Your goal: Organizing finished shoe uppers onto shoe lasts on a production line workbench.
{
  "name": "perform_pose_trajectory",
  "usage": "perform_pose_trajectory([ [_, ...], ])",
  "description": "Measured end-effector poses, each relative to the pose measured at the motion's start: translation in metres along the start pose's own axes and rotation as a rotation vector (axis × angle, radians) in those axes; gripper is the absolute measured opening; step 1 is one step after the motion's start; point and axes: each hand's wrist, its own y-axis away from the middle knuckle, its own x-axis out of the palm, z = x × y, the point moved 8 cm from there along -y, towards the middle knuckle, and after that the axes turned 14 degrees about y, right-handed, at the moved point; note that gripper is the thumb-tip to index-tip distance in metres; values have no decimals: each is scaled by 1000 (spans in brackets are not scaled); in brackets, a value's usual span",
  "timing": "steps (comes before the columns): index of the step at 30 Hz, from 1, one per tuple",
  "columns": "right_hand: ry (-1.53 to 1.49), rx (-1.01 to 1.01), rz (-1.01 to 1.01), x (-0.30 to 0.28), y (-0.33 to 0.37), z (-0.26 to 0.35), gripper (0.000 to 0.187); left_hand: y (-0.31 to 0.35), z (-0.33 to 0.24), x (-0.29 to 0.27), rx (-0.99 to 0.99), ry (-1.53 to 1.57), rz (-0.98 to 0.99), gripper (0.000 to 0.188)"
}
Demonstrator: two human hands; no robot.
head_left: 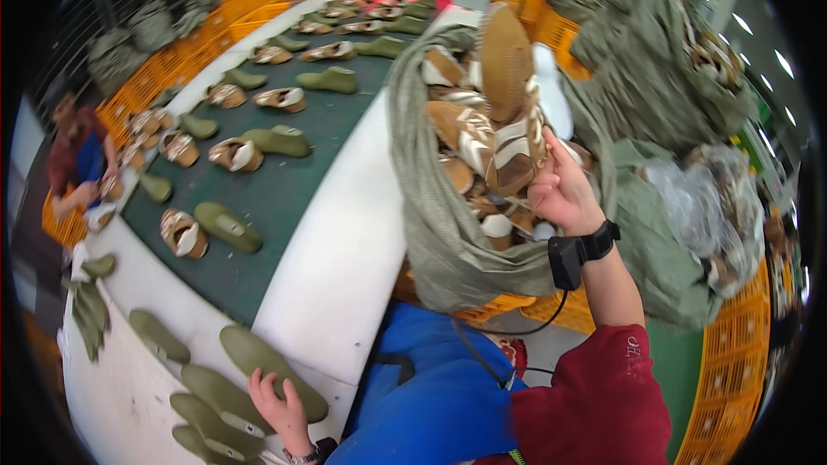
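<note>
Hands apart: at three o'clock, the right hand [562, 188] pinches a brown-and-white shoe upper [515, 153], held at two o'clock over a grey-green sack [444, 263]; at seven, the left hand [281, 409] touches an olive shoe last [250, 350], its grip impossible to tell.

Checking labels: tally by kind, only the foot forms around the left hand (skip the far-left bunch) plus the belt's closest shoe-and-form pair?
Green foot forms: 6 (5 by the left hand, some overlapping; 1 on the belt)
Shoes: 1
Total: 7
</note>
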Motion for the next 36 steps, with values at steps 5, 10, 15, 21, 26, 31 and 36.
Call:
perform_pose_trajectory([
  [5,186,44,-43,82,-20,-70,30,-8,-50,-12,52,158,4,43],
  [10,532,389,470,162,-7,-223,31,-30,-96,-13,-67,757,91,66],
  [15,588,575,764,183,5,-302,38,-31,-71,-20,-21,1049,-109,66],
  [21,545,644,859,189,10,-297,42,-41,-88,-35,-51,888,-153,41],
  [26,624,574,1046,185,21,-305,31,-52,-76,-38,-108,932,-260,37],
  [31,484,598,921,172,4,-311,17,-78,-84,-30,-135,851,-314,31],
  [36,829,-110,825,187,-17,-212,40,-105,-47,-31,-270,1306,-361,39],
])
